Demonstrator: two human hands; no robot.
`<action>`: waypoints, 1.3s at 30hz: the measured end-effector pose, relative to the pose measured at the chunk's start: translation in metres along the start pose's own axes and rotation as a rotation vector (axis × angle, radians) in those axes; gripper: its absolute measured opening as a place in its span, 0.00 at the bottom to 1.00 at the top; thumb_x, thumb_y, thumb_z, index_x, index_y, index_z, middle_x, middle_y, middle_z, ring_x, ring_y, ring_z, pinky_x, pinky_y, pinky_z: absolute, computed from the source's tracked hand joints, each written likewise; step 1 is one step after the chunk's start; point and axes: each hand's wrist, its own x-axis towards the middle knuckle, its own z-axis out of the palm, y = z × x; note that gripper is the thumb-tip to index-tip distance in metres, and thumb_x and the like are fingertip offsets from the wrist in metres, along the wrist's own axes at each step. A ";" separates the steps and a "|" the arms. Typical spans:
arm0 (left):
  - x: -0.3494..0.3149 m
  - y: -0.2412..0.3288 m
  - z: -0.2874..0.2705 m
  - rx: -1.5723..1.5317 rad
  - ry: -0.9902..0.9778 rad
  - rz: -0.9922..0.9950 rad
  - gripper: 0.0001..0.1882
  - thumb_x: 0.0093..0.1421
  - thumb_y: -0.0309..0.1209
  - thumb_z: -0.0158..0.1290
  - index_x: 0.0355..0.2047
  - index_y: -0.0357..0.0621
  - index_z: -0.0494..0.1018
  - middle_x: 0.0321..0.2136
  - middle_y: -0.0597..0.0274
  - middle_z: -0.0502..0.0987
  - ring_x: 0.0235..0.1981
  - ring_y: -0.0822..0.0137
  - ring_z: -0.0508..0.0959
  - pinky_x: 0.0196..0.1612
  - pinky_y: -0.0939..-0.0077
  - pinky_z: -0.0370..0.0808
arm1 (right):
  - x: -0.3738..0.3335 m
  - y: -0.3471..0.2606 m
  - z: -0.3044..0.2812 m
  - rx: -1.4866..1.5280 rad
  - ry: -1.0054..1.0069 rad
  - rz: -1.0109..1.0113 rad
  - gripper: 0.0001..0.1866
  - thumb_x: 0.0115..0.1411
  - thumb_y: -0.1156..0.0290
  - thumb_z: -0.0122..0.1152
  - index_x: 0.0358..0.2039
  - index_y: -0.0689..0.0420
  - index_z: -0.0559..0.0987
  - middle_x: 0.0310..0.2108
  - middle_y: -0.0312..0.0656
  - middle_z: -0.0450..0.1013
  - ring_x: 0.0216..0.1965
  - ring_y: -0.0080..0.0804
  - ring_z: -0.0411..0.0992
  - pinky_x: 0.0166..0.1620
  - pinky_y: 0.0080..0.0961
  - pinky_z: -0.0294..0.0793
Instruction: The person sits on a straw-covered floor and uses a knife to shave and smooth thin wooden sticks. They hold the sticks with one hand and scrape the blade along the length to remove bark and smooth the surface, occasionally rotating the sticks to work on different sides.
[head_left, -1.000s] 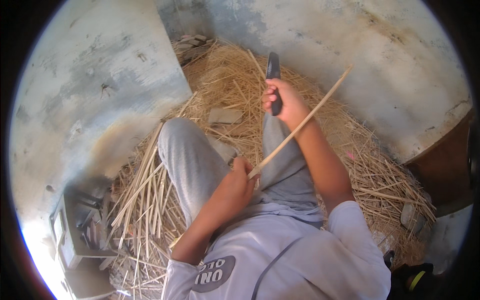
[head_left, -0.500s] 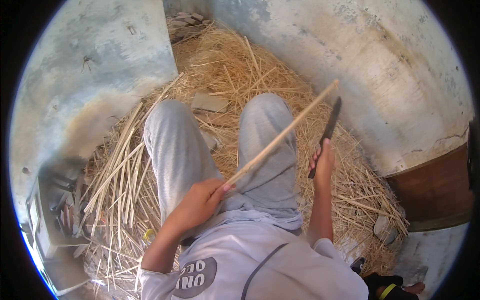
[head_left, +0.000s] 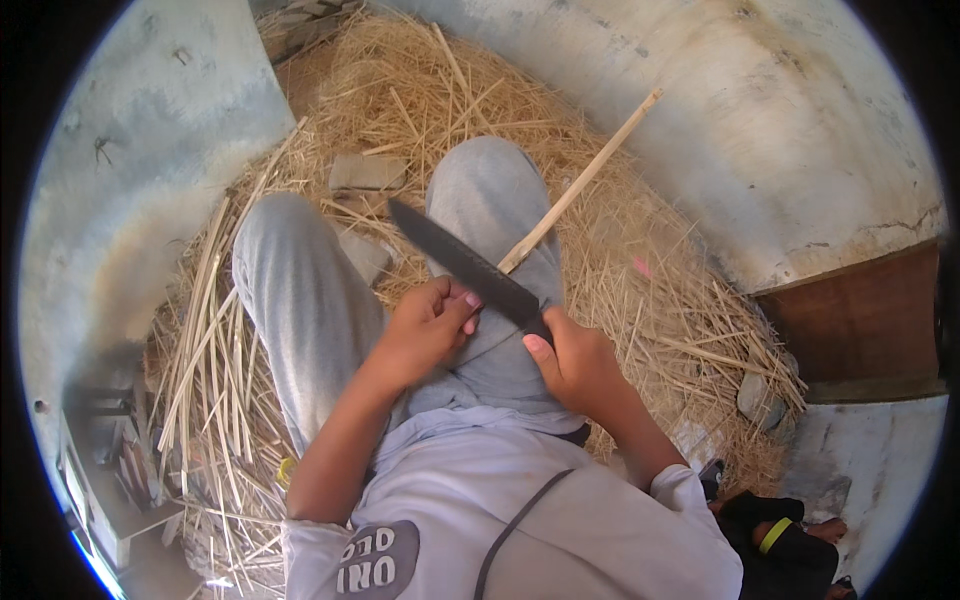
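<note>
Risk lies in the dark knife (head_left: pixel 462 262), gripped by the right hand (head_left: pixel 578 362), slipping off the thin stick (head_left: pixel 580 182) held over the lap by the left hand (head_left: pixel 425 325), whose fingers sit beside the blade.

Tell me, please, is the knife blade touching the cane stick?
Touching. In the head view the dark knife blade lies across the cane stick just above the left hand, with no gap visible.
</note>
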 end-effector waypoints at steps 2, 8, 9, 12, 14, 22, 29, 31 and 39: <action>-0.001 -0.005 0.000 -0.002 0.011 0.006 0.11 0.70 0.38 0.51 0.38 0.43 0.72 0.26 0.73 0.72 0.19 0.83 0.63 0.21 0.88 0.59 | -0.002 0.003 0.002 -0.074 -0.008 -0.017 0.20 0.68 0.54 0.54 0.38 0.61 0.71 0.22 0.54 0.73 0.22 0.55 0.74 0.23 0.44 0.70; -0.009 0.000 -0.002 -0.148 -0.018 0.019 0.12 0.72 0.38 0.48 0.40 0.42 0.72 0.25 0.72 0.73 0.23 0.83 0.65 0.23 0.87 0.61 | 0.006 0.012 0.006 -0.122 -0.005 -0.001 0.21 0.67 0.53 0.56 0.37 0.61 0.70 0.20 0.52 0.72 0.20 0.54 0.75 0.21 0.44 0.71; -0.009 -0.002 -0.003 -0.098 -0.017 0.006 0.12 0.72 0.38 0.48 0.40 0.42 0.72 0.24 0.72 0.73 0.23 0.83 0.65 0.24 0.86 0.61 | 0.005 0.010 0.007 -0.138 0.000 -0.016 0.21 0.66 0.52 0.57 0.36 0.61 0.70 0.19 0.51 0.72 0.19 0.53 0.74 0.21 0.44 0.71; -0.013 -0.006 -0.001 0.091 -0.010 0.057 0.14 0.72 0.39 0.47 0.39 0.40 0.74 0.23 0.72 0.72 0.23 0.81 0.65 0.26 0.83 0.62 | 0.006 0.017 0.005 -0.195 0.049 -0.055 0.22 0.64 0.51 0.60 0.33 0.60 0.70 0.17 0.49 0.71 0.16 0.50 0.73 0.18 0.42 0.69; -0.014 -0.004 0.001 0.169 -0.010 0.074 0.16 0.73 0.40 0.46 0.38 0.40 0.75 0.22 0.71 0.72 0.23 0.80 0.65 0.28 0.82 0.63 | 0.005 0.017 0.006 -0.215 0.073 -0.041 0.23 0.63 0.49 0.62 0.31 0.59 0.70 0.16 0.48 0.70 0.15 0.48 0.72 0.17 0.40 0.68; -0.034 -0.008 0.008 0.335 0.072 0.043 0.21 0.72 0.44 0.44 0.33 0.38 0.74 0.19 0.67 0.72 0.23 0.75 0.68 0.30 0.77 0.67 | 0.000 0.022 0.008 -0.300 0.134 -0.037 0.24 0.61 0.48 0.63 0.25 0.57 0.69 0.15 0.45 0.69 0.14 0.44 0.71 0.16 0.36 0.67; -0.033 -0.015 -0.001 0.179 -0.050 -0.068 0.21 0.74 0.46 0.43 0.27 0.46 0.67 0.17 0.75 0.62 0.18 0.80 0.59 0.22 0.83 0.56 | -0.005 0.026 0.008 -0.234 0.153 -0.042 0.24 0.62 0.49 0.63 0.24 0.56 0.69 0.15 0.46 0.69 0.13 0.45 0.70 0.17 0.37 0.68; -0.030 -0.012 -0.004 0.002 -0.097 -0.159 0.20 0.74 0.46 0.43 0.27 0.48 0.66 0.17 0.76 0.61 0.17 0.81 0.57 0.20 0.83 0.53 | -0.001 0.016 0.010 -0.219 0.139 -0.058 0.24 0.62 0.49 0.63 0.23 0.57 0.69 0.15 0.46 0.69 0.13 0.46 0.71 0.17 0.37 0.68; -0.033 -0.016 -0.004 0.049 -0.063 -0.143 0.20 0.73 0.46 0.44 0.27 0.48 0.66 0.17 0.76 0.59 0.16 0.80 0.54 0.19 0.82 0.50 | -0.002 0.006 -0.006 -0.377 0.043 -0.128 0.25 0.64 0.49 0.60 0.22 0.57 0.70 0.14 0.46 0.69 0.14 0.41 0.71 0.17 0.36 0.68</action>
